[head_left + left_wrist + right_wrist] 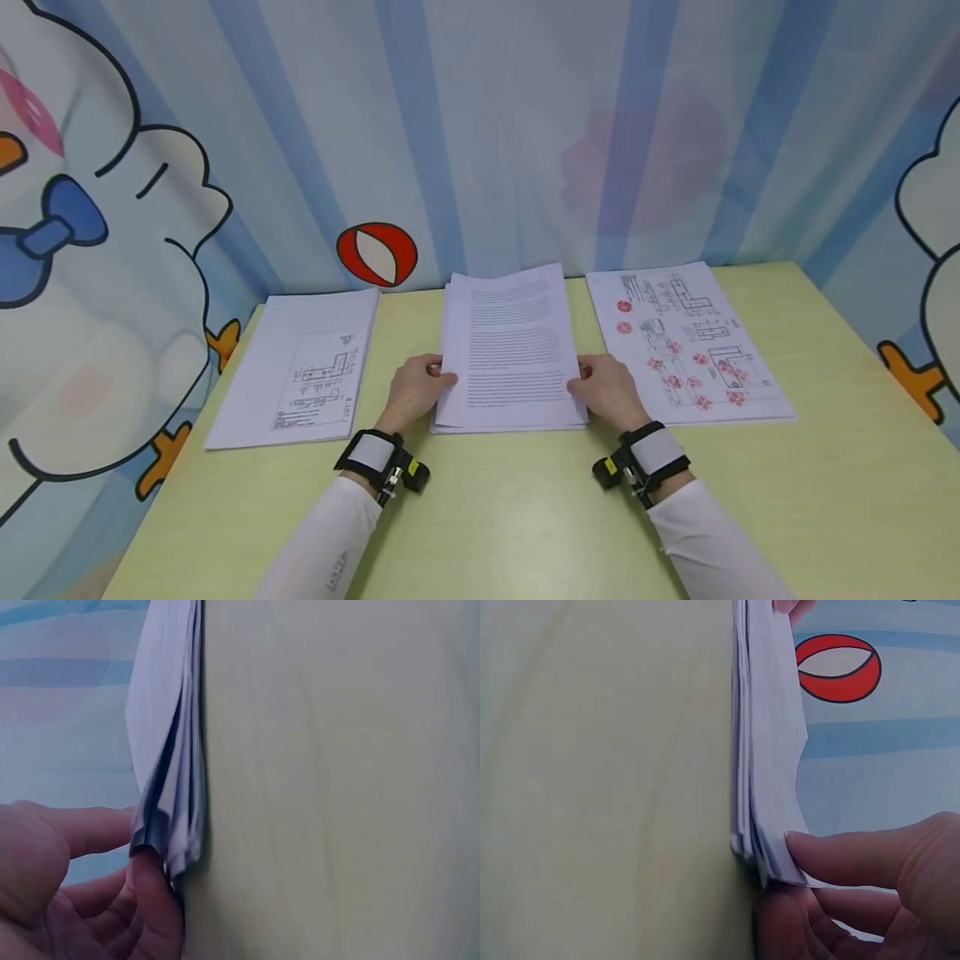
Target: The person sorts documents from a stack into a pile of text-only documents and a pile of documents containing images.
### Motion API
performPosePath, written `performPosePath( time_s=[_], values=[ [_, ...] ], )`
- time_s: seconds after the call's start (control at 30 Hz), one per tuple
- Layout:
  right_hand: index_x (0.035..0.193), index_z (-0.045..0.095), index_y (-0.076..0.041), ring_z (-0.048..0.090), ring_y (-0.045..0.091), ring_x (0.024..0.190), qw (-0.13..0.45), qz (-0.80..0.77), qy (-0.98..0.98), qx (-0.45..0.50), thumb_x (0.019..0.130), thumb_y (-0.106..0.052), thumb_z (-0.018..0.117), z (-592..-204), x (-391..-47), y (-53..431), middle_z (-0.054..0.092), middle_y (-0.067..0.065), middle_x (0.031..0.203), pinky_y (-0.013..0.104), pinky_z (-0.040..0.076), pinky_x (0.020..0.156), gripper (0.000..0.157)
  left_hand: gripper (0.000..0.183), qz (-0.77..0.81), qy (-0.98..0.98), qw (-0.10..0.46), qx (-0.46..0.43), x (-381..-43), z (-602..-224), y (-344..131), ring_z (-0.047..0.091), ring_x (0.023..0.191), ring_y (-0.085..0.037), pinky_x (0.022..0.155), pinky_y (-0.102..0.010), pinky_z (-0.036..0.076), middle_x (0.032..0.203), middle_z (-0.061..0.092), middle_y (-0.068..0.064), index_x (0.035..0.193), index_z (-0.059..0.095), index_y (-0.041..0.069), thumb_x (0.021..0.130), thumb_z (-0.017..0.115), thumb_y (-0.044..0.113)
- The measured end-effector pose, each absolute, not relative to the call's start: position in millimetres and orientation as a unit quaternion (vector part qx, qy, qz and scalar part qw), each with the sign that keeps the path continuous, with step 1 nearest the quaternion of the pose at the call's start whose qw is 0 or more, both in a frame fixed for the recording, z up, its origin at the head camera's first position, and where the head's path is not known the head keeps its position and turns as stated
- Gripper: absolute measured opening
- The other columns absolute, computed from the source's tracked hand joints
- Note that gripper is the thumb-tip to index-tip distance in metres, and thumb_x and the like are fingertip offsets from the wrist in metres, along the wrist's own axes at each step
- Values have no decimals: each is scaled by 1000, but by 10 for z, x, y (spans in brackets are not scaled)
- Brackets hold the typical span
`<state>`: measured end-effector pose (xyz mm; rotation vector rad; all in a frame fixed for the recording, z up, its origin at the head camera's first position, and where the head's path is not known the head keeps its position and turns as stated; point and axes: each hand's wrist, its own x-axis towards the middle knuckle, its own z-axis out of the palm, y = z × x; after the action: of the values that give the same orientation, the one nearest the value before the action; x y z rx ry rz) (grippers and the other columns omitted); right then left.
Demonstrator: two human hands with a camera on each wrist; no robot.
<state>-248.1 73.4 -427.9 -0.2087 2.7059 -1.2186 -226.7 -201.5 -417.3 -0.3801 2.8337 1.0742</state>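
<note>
A stack of printed paper sheets (517, 350) lies in the middle of the table, text side up. My left hand (420, 387) pinches its left edge, thumb on top and fingers underneath. On the opposite edge my right hand (609, 387) pinches the sheets in the same way. Both wrist views show the upper sheets (161, 697) parted from those beneath, with gaps between the layers near the thumbs. In the right wrist view the right thumb (847, 855) presses on the top sheet's side, and the stack's corner bends there.
Left of the middle stack lies another paper stack (255, 367) with a line drawing. At the right is a stack (686, 342) with drawings and red stamp marks. A patterned curtain (510, 125) rises behind the pale yellow table (517, 517).
</note>
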Motion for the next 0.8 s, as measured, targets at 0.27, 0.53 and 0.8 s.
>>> performPosePath(
  time_s=[0.27,0.53,0.8],
  values=[
    [116,57,4,52,16,55,121,-417,899,-62,85,-15,57,-4295,-2518,767,62,14,85,25,39,47,36,36,376,915,47,-140,-2246,-4190,-2084,57,66,-18,48,-20,43,92,60,-11,118,58,5,84,62,19],
    [117,58,2,54,17,62,131,-417,898,-55,86,-20,55,-4300,-2562,717,65,17,97,25,38,49,38,27,415,897,44,-148,-2211,-4170,-2151,59,65,-17,52,-24,49,90,65,-12,109,62,4,86,61,17],
    [120,56,0,54,23,76,54,-395,916,-51,90,-23,50,-4230,-2590,624,63,17,101,27,40,53,38,21,413,897,35,-156,-2164,-4130,-2330,58,56,-18,52,-27,45,69,63,-10,91,67,7,89,55,24]
  ],
)
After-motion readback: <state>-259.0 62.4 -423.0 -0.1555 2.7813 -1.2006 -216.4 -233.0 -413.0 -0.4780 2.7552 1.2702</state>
